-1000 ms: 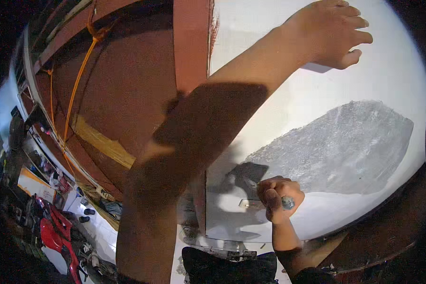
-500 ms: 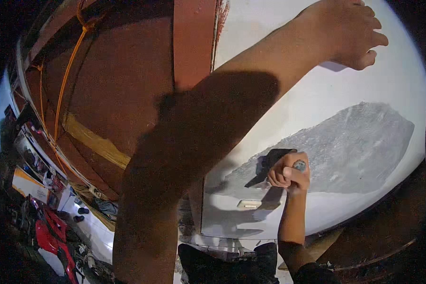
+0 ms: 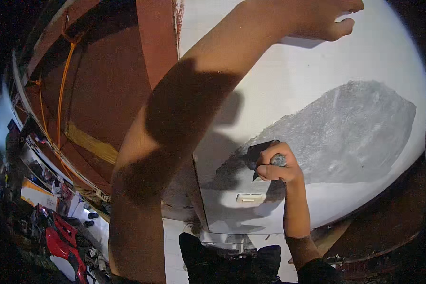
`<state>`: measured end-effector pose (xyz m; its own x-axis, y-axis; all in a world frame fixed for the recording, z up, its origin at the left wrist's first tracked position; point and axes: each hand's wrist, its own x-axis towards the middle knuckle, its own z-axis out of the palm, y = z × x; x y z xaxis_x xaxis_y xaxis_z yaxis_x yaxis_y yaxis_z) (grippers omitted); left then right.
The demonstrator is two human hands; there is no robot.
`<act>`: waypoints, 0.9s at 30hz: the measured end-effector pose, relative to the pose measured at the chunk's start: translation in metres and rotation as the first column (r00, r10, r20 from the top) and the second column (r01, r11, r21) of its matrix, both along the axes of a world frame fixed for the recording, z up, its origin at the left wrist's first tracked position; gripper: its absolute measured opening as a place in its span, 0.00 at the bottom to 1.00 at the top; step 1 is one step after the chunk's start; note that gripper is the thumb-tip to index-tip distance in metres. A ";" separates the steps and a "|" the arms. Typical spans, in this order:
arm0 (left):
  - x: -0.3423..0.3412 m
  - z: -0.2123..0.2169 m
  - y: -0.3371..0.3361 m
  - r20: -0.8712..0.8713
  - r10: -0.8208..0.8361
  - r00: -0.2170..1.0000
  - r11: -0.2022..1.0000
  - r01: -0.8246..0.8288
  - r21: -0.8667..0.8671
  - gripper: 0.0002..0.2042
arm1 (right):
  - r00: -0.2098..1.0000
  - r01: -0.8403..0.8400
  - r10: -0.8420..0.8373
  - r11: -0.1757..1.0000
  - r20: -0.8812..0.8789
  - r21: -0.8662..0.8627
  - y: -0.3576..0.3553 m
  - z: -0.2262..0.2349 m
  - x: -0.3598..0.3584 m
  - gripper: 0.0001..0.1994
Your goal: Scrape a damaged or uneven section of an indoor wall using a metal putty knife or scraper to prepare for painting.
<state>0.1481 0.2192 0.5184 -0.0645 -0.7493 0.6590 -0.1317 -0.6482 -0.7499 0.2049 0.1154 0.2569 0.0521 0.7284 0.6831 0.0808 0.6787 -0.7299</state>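
My right hand [image 3: 288,171] is closed in a fist around a hand tool, of which the rounded grey handle end [image 3: 279,160] shows. A dark, flat, pointed shape juts out left of the fist; whether it is the tool's blade or partly shadow I cannot tell. The fist is at the lower left part of a rough grey patch [image 3: 359,132] on the white wall [image 3: 312,71]. My left arm stretches across the view to my left hand [image 3: 322,21], which is by the wall at the upper right, thumb and a finger apart; its other fingers are cut off or hidden.
A pale wall switch [image 3: 250,199] sits just below my right fist. To the left are a reddish-brown door [image 3: 109,80] and an orange cord [image 3: 64,90]. A red motorcycle [image 3: 64,241] stands at the lower left. My dark-clad legs [image 3: 229,260] show at the bottom.
My right fist has moved a little left on the wall and turned, showing more of the handle end. My left hand has shifted up and left in the picture; the view has shifted too.
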 end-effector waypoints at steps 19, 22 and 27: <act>-0.012 0.007 -0.012 -0.146 0.101 0.984 0.994 -0.107 -0.035 0.15 | 0.970 0.014 0.045 0.971 0.239 -0.239 -0.002 0.023 0.004 0.09; -0.009 0.004 -0.009 -0.151 0.089 0.984 0.994 -0.099 -0.055 0.15 | 0.960 -0.044 0.123 0.953 0.253 -0.298 0.000 0.023 0.001 0.07; -0.012 -0.003 0.000 -0.127 0.092 0.988 0.991 -0.103 -0.090 0.17 | 0.974 -0.014 0.085 0.947 0.210 -0.320 0.001 0.029 -0.010 0.11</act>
